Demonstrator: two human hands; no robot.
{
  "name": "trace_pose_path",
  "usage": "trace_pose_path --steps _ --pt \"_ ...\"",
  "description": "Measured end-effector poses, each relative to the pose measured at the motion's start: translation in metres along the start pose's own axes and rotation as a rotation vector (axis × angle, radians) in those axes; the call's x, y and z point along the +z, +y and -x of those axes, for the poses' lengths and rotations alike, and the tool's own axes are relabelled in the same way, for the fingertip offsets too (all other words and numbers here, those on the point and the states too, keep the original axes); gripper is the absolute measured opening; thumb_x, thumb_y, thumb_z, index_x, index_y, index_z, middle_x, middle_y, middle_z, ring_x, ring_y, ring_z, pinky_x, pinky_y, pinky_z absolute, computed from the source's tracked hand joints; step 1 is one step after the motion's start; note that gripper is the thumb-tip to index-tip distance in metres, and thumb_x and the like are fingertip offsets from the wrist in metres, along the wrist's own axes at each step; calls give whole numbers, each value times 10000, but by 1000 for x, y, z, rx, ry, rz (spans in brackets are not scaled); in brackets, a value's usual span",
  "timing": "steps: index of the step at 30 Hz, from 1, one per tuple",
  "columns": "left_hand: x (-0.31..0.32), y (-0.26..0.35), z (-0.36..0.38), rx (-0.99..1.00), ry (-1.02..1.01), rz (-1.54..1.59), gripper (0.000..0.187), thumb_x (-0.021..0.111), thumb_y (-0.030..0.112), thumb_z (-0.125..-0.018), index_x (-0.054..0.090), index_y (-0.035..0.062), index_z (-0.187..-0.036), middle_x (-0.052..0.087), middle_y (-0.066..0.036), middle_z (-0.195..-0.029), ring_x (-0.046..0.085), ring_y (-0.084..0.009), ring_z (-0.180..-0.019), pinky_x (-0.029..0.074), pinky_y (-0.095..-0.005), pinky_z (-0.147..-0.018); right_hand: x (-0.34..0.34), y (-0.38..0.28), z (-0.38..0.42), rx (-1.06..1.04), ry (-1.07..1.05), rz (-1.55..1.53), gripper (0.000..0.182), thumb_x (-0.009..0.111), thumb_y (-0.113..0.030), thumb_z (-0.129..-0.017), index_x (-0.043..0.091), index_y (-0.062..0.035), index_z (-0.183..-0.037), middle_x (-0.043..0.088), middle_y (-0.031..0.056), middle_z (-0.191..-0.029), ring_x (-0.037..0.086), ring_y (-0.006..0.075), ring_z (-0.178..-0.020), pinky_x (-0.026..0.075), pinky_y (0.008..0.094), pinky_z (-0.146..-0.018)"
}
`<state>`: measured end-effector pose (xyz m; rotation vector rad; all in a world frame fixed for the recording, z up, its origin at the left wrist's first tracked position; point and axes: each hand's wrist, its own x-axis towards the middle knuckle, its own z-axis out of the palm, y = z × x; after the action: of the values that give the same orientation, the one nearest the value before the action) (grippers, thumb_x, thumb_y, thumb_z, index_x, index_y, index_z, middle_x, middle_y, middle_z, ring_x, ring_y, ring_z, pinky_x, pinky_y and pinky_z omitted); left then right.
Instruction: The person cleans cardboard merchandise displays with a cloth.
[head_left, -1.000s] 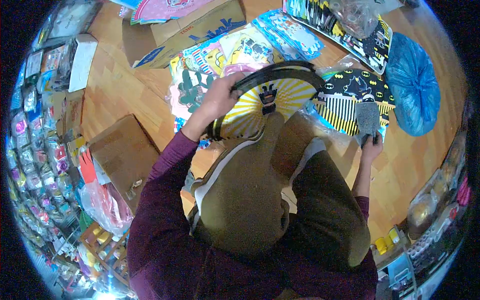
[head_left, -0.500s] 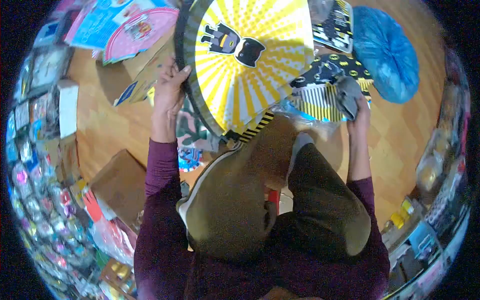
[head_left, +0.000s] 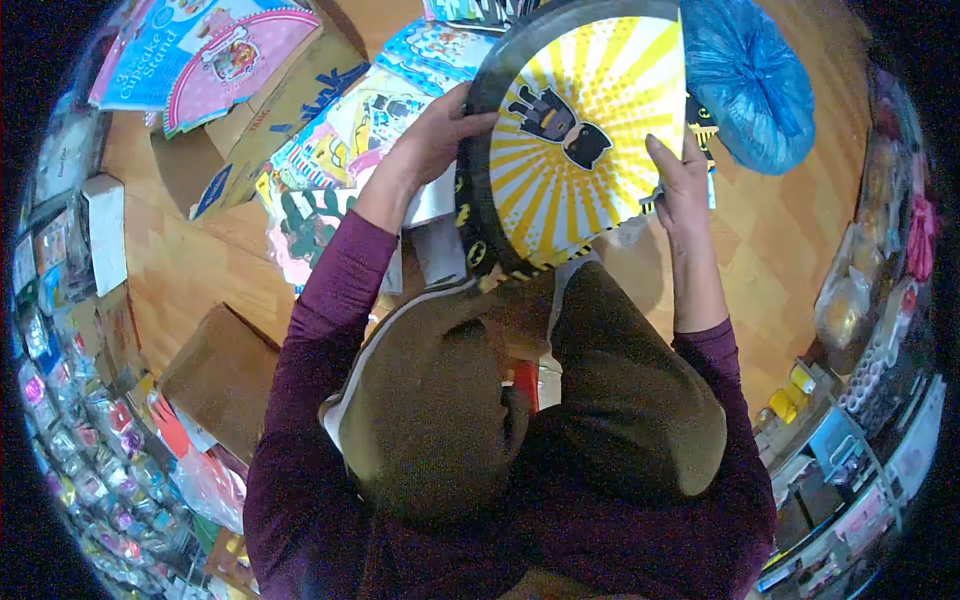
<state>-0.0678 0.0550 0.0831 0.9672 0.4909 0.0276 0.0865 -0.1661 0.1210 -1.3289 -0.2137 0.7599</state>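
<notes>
Fan-shaped printed cardboard sheets [head_left: 540, 195], with yellow and white rays, a black border and a small Batman figure, are held up before me at a tilt. My left hand [head_left: 435, 140] grips their left border, thumb toward the printed face. At the right edge, my right hand [head_left: 683, 185] is closed on the same sheets, its thumb on the front and the other fingers partly hidden. Beneath the sheets' left side shows a grey flat piece [head_left: 438, 250]. Several colourful printed packs [head_left: 340, 140] lie beyond my left forearm.
A blue plastic bag [head_left: 755, 90] stands at the upper right. Pink and blue cupcake stand packs [head_left: 200, 60] rest by an open cardboard box [head_left: 235, 170]. A brown carton [head_left: 222, 375] is at left. Packed goods [head_left: 90, 470] line both sides of the wooden floor [head_left: 770, 270].
The printed sheets have shifted right and toward me, with my left hand following. My right hand has moved from a grey crumpled thing onto their right edge; that thing no longer shows there.
</notes>
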Motion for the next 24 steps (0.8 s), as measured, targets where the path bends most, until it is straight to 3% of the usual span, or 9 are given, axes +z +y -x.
trace_pose_path --steps 8,9,10,12,16,18,22,23,24 --pt "42 -36 -3 -24 -41 428 293 521 16 -776 472 20 -1065 562 -83 -998 563 -170 -871 453 -313 -788 18 -66 25 -175 -63 136 459 595 -27 -669 439 32 -1097 511 92 -1032 501 154 -920 392 263 -801" --pt "50 -31 10 256 -35 63 320 530 93 -788 455 18 -1089 565 -63 -989 563 -175 -853 449 -292 -783 22 -67 29 -216 -74 259 489 604 -30 -654 429 31 -1107 506 97 -1032 495 162 -932 388 270 -809" --pt "48 -36 8 260 -26 70 320 530 93 -788 455 18 -1089 565 -63 -989 563 -175 -853 449 -292 -783 25 -67 31 -256 -87 380 520 613 -32 -640 419 31 -1118 502 102 -1031 489 169 -944 385 277 -816" --pt "42 -53 -1 -62 -101 517 269 496 37 -799 466 36 -1066 560 -73 -999 553 -162 -895 439 -314 -818 20 -57 37 -178 -79 460 529 607 -25 -639 405 36 -1124 500 114 -1035 478 169 -964 374 285 -832" --pt "44 -84 2 -216 -117 346 261 514 112 -807 470 46 -1055 564 -56 -971 556 -147 -856 455 -298 -758 24 -46 49 -166 -37 621 473 568 -9 -646 420 39 -1093 505 118 -1005 483 169 -917 363 278 -830" --pt "52 -103 -3 -250 -152 39 294 539 199 -802 475 58 -1052 566 -41 -946 553 -132 -813 452 -277 -687 26 -43 54 -225 -49 745 454 555 -3 -640 431 33 -1075 513 117 -980 483 167 -897 370 272 -812" --pt "43 -127 -7 -494 -188 2 344 476 342 -828 501 68 -1035 566 -52 -956 555 -153 -818 448 -302 -671 36 -20 49 -59 -23 653 510 633 -105 -651 417 22 -1095 539 129 -947 517 202 -881 395 295 -789" --pt "37 -143 -9 -493 -189 3 344 476 342 -828 501 68 -1035 566 -52 -956 555 -153 -818 448 -302 -671 25 0 41 -201 -80 988 568 664 -140 -654 391 23 -1124 547 165 -972 538 240 -890 401 304 -792" --pt "28 -164 -12 -498 -161 181 368 460 366 -831 503 68 -1044 564 -59 -980 555 -159 -840 449 -310 -696 25 15 41 -75 -61 960 529 660 -83 -661 406 29 -1112 545 140 -973 514 169 -877 404 283 -769"
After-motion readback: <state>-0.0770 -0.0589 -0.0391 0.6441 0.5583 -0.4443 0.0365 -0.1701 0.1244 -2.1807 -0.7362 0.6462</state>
